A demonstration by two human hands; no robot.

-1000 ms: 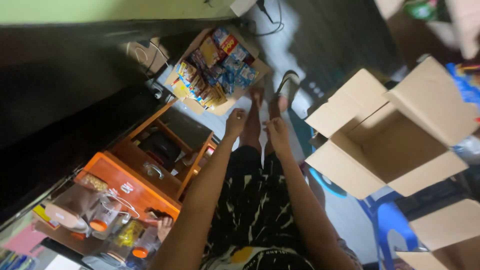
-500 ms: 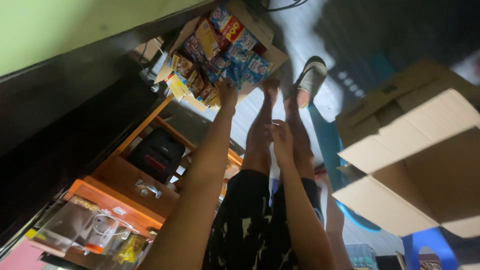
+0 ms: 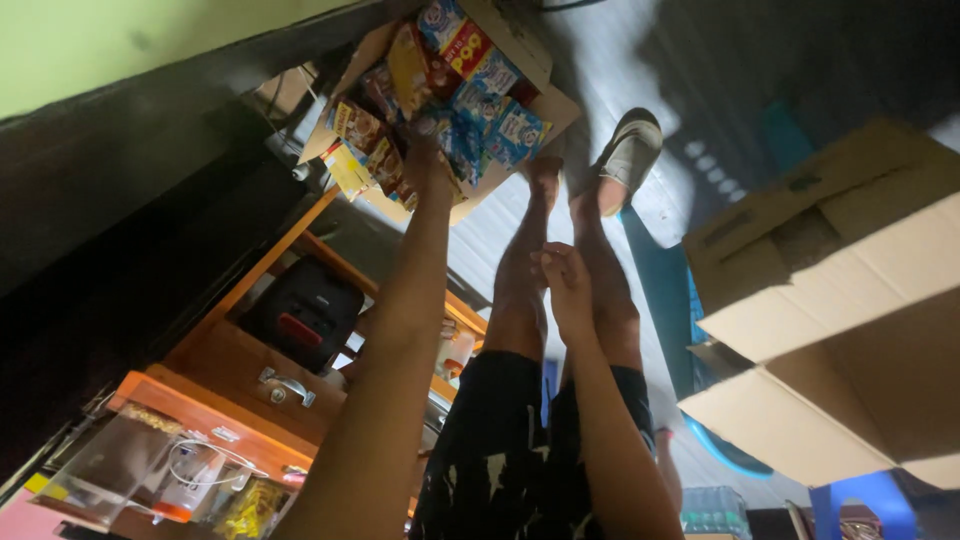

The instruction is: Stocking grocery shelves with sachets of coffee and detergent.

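Left hand (image 3: 428,158) is reaching into the box of snack packets (image 3: 440,95) at twelve o'clock, fingers buried among packets, grasp unclear; right hand (image 3: 562,280) is hovering loosely open above the knees. Picking step; next calls for a firm pinch.

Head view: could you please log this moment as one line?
left hand: in snack box, on packets | right hand: empty, above legs | empty carton: right

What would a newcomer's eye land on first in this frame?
The open carton of bright snack packets at the top, with the left hand reaching into them. Next, the big empty cardboard box at the right. The right hand hangs free over the legs mid-frame.
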